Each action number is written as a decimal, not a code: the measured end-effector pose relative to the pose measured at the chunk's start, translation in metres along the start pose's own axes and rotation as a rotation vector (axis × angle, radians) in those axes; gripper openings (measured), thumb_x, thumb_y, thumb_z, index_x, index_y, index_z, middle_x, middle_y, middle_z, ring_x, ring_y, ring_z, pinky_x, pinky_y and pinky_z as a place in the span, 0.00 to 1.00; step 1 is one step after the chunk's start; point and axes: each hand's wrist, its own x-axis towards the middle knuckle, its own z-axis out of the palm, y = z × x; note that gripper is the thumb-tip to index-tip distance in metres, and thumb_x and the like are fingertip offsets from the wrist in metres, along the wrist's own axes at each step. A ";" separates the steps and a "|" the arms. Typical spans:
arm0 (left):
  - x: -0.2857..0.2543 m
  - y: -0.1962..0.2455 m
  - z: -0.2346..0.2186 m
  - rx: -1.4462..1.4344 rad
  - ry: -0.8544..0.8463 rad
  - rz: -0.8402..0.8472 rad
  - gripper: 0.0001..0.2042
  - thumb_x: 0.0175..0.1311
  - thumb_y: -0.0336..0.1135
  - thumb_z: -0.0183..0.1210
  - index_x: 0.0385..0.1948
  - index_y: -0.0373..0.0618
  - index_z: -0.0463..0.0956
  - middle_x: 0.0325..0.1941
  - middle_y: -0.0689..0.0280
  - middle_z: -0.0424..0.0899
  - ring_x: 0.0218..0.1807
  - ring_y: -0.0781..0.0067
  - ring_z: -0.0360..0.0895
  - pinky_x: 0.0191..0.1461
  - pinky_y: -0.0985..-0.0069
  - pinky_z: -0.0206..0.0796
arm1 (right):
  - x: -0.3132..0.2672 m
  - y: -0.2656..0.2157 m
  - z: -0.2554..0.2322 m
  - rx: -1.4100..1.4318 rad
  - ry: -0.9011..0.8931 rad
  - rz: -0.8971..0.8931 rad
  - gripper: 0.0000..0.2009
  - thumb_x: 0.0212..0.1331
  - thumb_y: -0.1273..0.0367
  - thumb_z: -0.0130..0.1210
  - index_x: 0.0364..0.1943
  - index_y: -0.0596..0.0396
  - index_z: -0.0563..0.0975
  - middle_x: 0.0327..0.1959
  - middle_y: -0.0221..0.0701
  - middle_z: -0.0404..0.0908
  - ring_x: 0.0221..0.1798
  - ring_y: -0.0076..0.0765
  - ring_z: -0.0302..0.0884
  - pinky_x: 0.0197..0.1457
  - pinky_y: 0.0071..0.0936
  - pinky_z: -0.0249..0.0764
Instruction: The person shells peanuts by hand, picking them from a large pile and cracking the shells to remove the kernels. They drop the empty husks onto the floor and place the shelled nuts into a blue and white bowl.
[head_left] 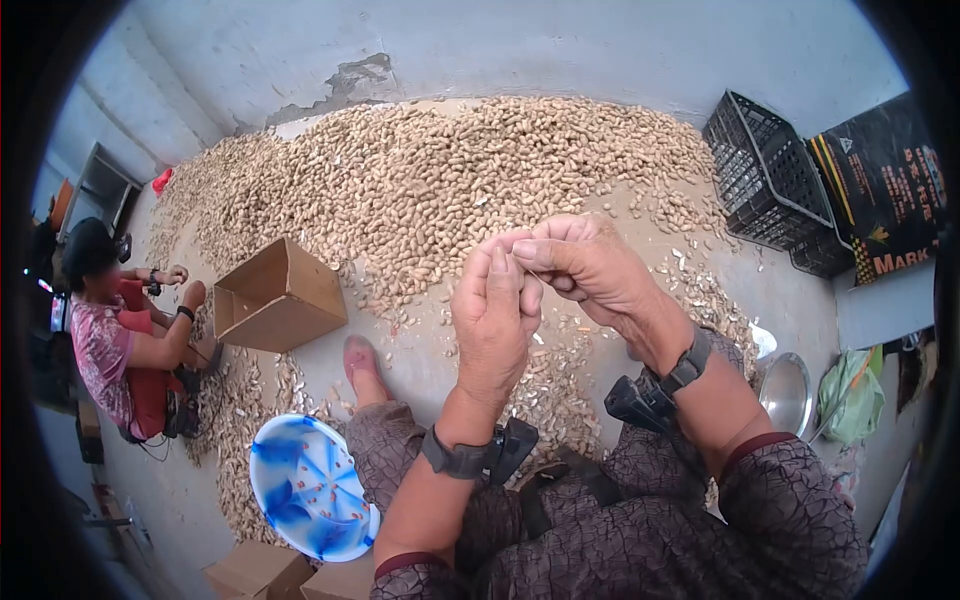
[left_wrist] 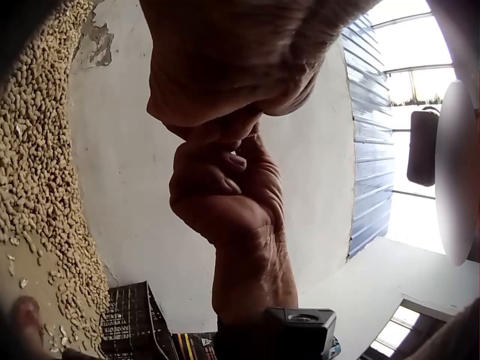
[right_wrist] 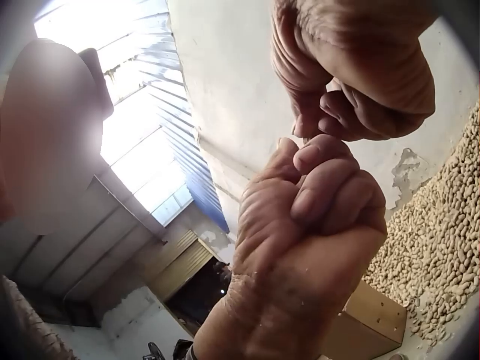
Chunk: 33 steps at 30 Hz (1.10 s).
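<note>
Both of my hands are raised over my lap, fingers curled, with their fingertips meeting. My left hand [head_left: 503,262] and my right hand [head_left: 548,252] pinch one small peanut between thumbs and fingers; the fingers hide nearly all of it. In the left wrist view the left hand [left_wrist: 217,67] fills the top and the right hand [left_wrist: 225,195] comes up from below. Seen from the right wrist, the right hand [right_wrist: 352,67] is above and the left hand [right_wrist: 315,217] below. A big heap of unshelled peanuts [head_left: 450,170] covers the floor ahead.
A blue and white bowl [head_left: 310,490] with several kernels lies by my left knee. An open cardboard box [head_left: 280,295] stands on the floor to the left, and another person [head_left: 110,340] sits beyond it. At right are a black crate [head_left: 765,180], a black sack [head_left: 885,190] and a metal bowl [head_left: 785,395].
</note>
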 end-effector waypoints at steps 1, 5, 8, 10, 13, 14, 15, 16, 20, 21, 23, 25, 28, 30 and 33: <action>0.000 0.002 -0.001 0.001 -0.012 0.015 0.13 0.65 0.36 0.41 0.44 0.39 0.65 0.19 0.72 0.65 0.16 0.91 0.55 0.16 0.93 0.45 | 0.001 0.002 0.002 0.021 -0.005 0.020 0.08 0.51 0.67 0.55 0.27 0.59 0.75 0.15 0.23 0.71 0.15 0.12 0.59 0.15 0.07 0.51; 0.001 0.001 0.000 0.021 0.025 0.051 0.12 0.65 0.35 0.42 0.43 0.39 0.67 0.18 0.75 0.65 0.17 0.92 0.55 0.17 0.93 0.45 | 0.004 0.003 0.005 0.023 -0.012 -0.034 0.12 0.52 0.65 0.55 0.19 0.59 0.73 0.12 0.29 0.74 0.14 0.16 0.65 0.16 0.11 0.54; 0.001 0.001 -0.002 0.007 0.027 0.086 0.10 0.65 0.34 0.41 0.41 0.40 0.68 0.17 0.76 0.63 0.17 0.92 0.54 0.17 0.92 0.45 | 0.003 0.003 0.011 -0.005 -0.011 -0.010 0.10 0.53 0.65 0.54 0.27 0.59 0.73 0.15 0.26 0.72 0.14 0.11 0.61 0.15 0.08 0.54; 0.001 -0.001 -0.002 0.137 0.061 0.125 0.10 0.64 0.33 0.40 0.39 0.40 0.68 0.17 0.76 0.63 0.17 0.92 0.54 0.17 0.92 0.45 | 0.002 0.001 0.014 -0.036 0.007 -0.006 0.10 0.53 0.65 0.54 0.27 0.60 0.73 0.15 0.26 0.72 0.14 0.12 0.62 0.15 0.08 0.54; 0.001 -0.005 0.002 0.062 0.139 0.143 0.10 0.64 0.33 0.40 0.37 0.37 0.68 0.17 0.74 0.63 0.14 0.91 0.53 0.14 0.92 0.45 | 0.002 0.005 0.017 -0.040 0.035 -0.013 0.10 0.54 0.66 0.53 0.27 0.60 0.73 0.16 0.27 0.73 0.14 0.12 0.63 0.15 0.08 0.56; 0.001 -0.005 0.002 0.060 0.142 0.143 0.10 0.64 0.33 0.40 0.37 0.37 0.68 0.17 0.74 0.63 0.14 0.91 0.53 0.14 0.92 0.45 | 0.003 0.007 0.019 -0.010 0.047 -0.021 0.09 0.54 0.66 0.52 0.27 0.60 0.73 0.17 0.27 0.73 0.15 0.13 0.64 0.14 0.08 0.56; 0.000 -0.003 0.003 -0.018 0.169 0.113 0.10 0.64 0.33 0.40 0.37 0.37 0.68 0.17 0.75 0.62 0.14 0.91 0.53 0.14 0.92 0.45 | 0.004 0.010 0.021 -0.010 0.044 -0.015 0.09 0.54 0.66 0.52 0.27 0.60 0.73 0.17 0.27 0.73 0.15 0.13 0.64 0.14 0.08 0.56; 0.000 -0.002 0.003 -0.094 0.196 0.084 0.10 0.64 0.33 0.41 0.36 0.38 0.69 0.17 0.75 0.62 0.14 0.91 0.53 0.14 0.92 0.45 | 0.006 0.013 0.023 0.001 0.074 -0.052 0.09 0.54 0.67 0.52 0.24 0.61 0.72 0.16 0.30 0.74 0.14 0.16 0.67 0.14 0.11 0.61; 0.000 0.002 0.001 -0.175 0.240 0.047 0.10 0.65 0.35 0.41 0.36 0.38 0.68 0.16 0.75 0.61 0.12 0.90 0.52 0.13 0.91 0.45 | 0.009 0.021 0.027 -0.058 0.117 -0.138 0.10 0.54 0.70 0.50 0.22 0.64 0.71 0.17 0.34 0.75 0.13 0.21 0.70 0.13 0.15 0.67; 0.000 0.002 -0.004 -0.210 0.198 0.015 0.11 0.65 0.37 0.40 0.37 0.39 0.67 0.15 0.75 0.61 0.11 0.90 0.52 0.13 0.91 0.45 | 0.008 0.021 0.028 -0.058 0.114 -0.136 0.10 0.54 0.70 0.50 0.22 0.64 0.71 0.17 0.34 0.75 0.13 0.21 0.70 0.13 0.15 0.67; 0.001 0.002 -0.013 -0.245 0.158 -0.017 0.12 0.65 0.39 0.40 0.39 0.39 0.67 0.15 0.75 0.61 0.10 0.89 0.52 0.13 0.90 0.45 | 0.005 0.020 0.030 -0.043 0.069 -0.102 0.07 0.56 0.71 0.48 0.29 0.63 0.71 0.20 0.34 0.75 0.15 0.21 0.70 0.15 0.12 0.64; 0.002 0.002 -0.017 -0.319 0.075 -0.076 0.14 0.65 0.42 0.39 0.40 0.40 0.65 0.15 0.74 0.62 0.09 0.88 0.52 0.12 0.89 0.45 | 0.003 0.022 0.033 -0.006 0.075 -0.101 0.07 0.55 0.72 0.48 0.29 0.63 0.70 0.20 0.34 0.75 0.14 0.22 0.70 0.15 0.12 0.64; 0.002 0.002 -0.017 -0.396 0.072 -0.083 0.14 0.66 0.41 0.38 0.39 0.37 0.64 0.15 0.72 0.62 0.11 0.87 0.54 0.12 0.89 0.45 | 0.005 0.022 0.033 0.065 0.071 -0.105 0.06 0.55 0.72 0.48 0.28 0.63 0.70 0.20 0.34 0.75 0.13 0.21 0.69 0.15 0.11 0.63; 0.003 0.002 -0.017 -0.396 0.071 -0.072 0.14 0.66 0.41 0.39 0.37 0.38 0.65 0.15 0.72 0.62 0.12 0.87 0.54 0.12 0.89 0.45 | 0.005 0.022 0.033 0.100 0.067 -0.104 0.06 0.54 0.72 0.49 0.28 0.63 0.71 0.19 0.33 0.75 0.14 0.19 0.68 0.15 0.11 0.61; 0.004 0.001 -0.018 -0.256 0.061 -0.054 0.13 0.65 0.42 0.41 0.35 0.40 0.66 0.16 0.72 0.63 0.11 0.87 0.54 0.12 0.89 0.45 | 0.007 0.021 0.030 0.056 0.095 -0.157 0.05 0.53 0.75 0.47 0.26 0.65 0.69 0.18 0.34 0.74 0.14 0.26 0.72 0.13 0.17 0.69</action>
